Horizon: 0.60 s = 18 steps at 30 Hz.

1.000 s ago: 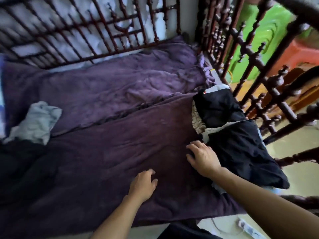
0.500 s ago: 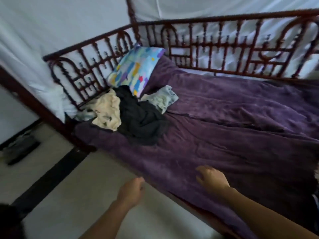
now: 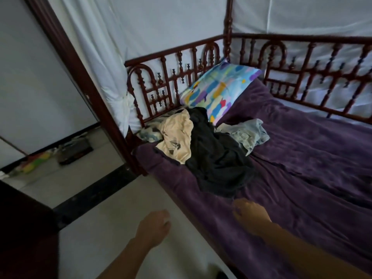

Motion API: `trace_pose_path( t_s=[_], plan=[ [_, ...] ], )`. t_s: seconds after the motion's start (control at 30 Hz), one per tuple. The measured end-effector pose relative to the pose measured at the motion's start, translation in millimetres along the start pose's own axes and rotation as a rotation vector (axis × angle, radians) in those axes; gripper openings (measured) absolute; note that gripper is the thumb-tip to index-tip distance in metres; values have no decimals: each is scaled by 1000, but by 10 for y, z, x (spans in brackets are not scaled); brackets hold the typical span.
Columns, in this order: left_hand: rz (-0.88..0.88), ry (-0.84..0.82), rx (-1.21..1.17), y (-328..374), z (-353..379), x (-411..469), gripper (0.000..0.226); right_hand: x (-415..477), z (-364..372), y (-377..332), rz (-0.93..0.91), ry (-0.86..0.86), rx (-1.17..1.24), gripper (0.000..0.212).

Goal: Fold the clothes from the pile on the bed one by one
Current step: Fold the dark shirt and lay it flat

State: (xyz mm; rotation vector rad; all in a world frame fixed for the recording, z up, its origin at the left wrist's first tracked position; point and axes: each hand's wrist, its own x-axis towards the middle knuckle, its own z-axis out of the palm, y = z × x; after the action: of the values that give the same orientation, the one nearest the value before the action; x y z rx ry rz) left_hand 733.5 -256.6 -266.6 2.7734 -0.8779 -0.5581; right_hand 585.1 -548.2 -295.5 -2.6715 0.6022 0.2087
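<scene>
A pile of clothes lies at the head end of the purple bed cover [image 3: 302, 178]: a large black garment [image 3: 217, 162] in the middle, a cream printed garment [image 3: 177, 135] on its left, a pale blue-grey garment [image 3: 247, 133] on its right. My right hand [image 3: 249, 216] hovers over the cover just in front of the black garment, fingers loosely curled, holding nothing. My left hand [image 3: 153, 228] hangs over the floor beside the bed, loosely curled and empty.
A colourful pillow [image 3: 219, 89] leans against the dark red wooden railing [image 3: 177, 81] behind the pile. A bed post [image 3: 84, 81] stands at the corner with white netting [image 3: 161, 27] behind. The tiled floor [image 3: 100, 228] lies left, with shoes [image 3: 74, 152] by the wall.
My view has swung from the folded black clothes at the foot end to the pile at the head end. Both hands have moved toward the pile; the right one left the folded clothes.
</scene>
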Motion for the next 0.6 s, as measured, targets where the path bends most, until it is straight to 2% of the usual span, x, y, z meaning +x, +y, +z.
trace_pose_path(
  t_s=[0.2,0.4,0.6],
  plan=[
    [-28,-74,26,-162,-221,933,37,998,120,-75,64,-117,13,28],
    [102,-159,-39,-43,-278,1715,8,1644,148,64,199,-235,10,40],
    [235,-317,6,110,100,2748,24,2032,264,355,412,-227,38,39]
  ],
)
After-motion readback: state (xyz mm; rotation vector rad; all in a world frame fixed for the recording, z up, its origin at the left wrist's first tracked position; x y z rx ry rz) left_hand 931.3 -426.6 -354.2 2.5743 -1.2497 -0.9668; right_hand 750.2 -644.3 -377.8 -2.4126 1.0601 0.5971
